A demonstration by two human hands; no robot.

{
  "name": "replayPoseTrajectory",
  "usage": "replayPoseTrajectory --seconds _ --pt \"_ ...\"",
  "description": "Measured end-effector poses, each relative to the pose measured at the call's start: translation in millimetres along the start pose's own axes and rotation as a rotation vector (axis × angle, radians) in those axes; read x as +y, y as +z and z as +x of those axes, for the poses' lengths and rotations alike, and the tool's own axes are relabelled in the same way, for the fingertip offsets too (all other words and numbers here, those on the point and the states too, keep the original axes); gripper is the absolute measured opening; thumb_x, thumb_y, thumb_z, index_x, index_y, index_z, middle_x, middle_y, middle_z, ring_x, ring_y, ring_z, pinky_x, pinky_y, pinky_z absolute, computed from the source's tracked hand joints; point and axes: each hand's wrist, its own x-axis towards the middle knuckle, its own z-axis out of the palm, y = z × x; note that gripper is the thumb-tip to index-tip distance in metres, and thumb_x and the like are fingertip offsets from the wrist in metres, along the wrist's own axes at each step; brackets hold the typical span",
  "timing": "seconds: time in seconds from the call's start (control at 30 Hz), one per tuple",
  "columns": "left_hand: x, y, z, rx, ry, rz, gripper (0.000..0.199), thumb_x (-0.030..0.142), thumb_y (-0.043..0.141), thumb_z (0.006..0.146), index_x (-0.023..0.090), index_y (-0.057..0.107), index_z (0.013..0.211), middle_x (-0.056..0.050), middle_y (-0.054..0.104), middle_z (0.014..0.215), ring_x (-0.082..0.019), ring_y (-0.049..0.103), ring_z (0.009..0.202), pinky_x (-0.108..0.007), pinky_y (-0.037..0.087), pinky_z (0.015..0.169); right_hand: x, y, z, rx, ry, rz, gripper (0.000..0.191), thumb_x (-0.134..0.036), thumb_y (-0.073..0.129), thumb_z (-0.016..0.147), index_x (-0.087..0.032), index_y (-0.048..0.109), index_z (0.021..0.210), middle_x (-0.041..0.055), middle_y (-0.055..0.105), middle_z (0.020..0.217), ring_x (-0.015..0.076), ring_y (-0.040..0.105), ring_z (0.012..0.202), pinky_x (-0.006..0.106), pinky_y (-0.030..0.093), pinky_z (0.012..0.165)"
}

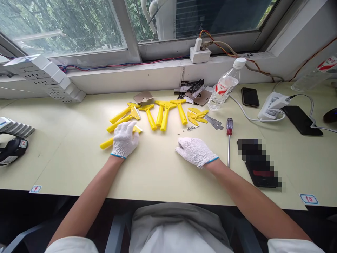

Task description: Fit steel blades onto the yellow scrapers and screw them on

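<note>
My left hand (124,138), in a white knit glove, is wrapped over a yellow scraper (106,143) on the table; its handle and blade end stick out on either side. Just beyond lie more assembled yellow scrapers (119,116). My right hand (195,151), gloved too, rests on the table with fingers curled; whatever they may hold is hidden. Small screws (191,128) lie beyond it, by loose yellow plastic plates (196,116) and grey blades (214,122). Several yellow scraper handles (165,116) stand in a row at the middle. Right of my right hand is a screwdriver (229,131).
A water bottle (223,86) stands behind the blades, beside opened black boxes (193,89). Phones (250,97) and a white power strip (273,105) with cables are at right. White boxes (50,79) are stacked at back left; a black device (12,149) sits far left.
</note>
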Motion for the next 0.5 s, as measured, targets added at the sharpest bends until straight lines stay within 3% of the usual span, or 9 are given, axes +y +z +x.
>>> replayPoseTrajectory --seconds 0.13,0.27,0.4,0.5 --pt "34.0 9.8 15.9 -0.038 0.143 -0.058 0.059 0.039 0.061 0.098 0.021 0.058 0.155 -0.017 0.062 0.154 -0.038 0.051 0.147 -0.053 0.034 0.126 -0.9 0.3 -4.0 0.017 -0.017 0.018 0.040 -0.042 0.070 0.107 -0.020 0.068 0.139 0.0131 0.067 0.143 0.0255 0.070 0.121 0.047 0.062 0.103" --pt "62.1 21.4 33.7 -0.093 0.153 -0.058 0.070 0.052 0.066 0.096 0.021 0.056 0.158 -0.019 0.051 0.165 -0.044 0.048 0.150 -0.058 0.033 0.125 -0.7 0.5 -7.4 0.044 -0.022 0.017 0.041 -0.042 0.070 0.106 -0.019 0.068 0.140 0.0135 0.067 0.143 0.0258 0.070 0.121 0.047 0.062 0.103" --pt "73.4 26.7 41.9 -0.137 0.112 -0.095 0.059 0.059 0.064 0.098 0.017 0.070 0.139 -0.019 0.054 0.161 -0.043 0.057 0.138 -0.054 0.043 0.118 1.4 3.2 -8.3 0.051 -0.023 0.018 0.041 -0.042 0.070 0.106 -0.019 0.068 0.140 0.0132 0.067 0.143 0.0258 0.070 0.121 0.048 0.062 0.103" --pt "74.3 24.2 35.8 -0.106 0.071 -0.143 0.047 0.053 0.052 0.106 0.016 0.080 0.112 -0.017 0.062 0.150 -0.037 0.065 0.126 -0.049 0.049 0.113 4.1 6.7 -8.1 0.044 -0.023 0.024 0.042 -0.042 0.071 0.106 -0.018 0.067 0.140 0.0137 0.067 0.143 0.0262 0.070 0.122 0.048 0.062 0.103"
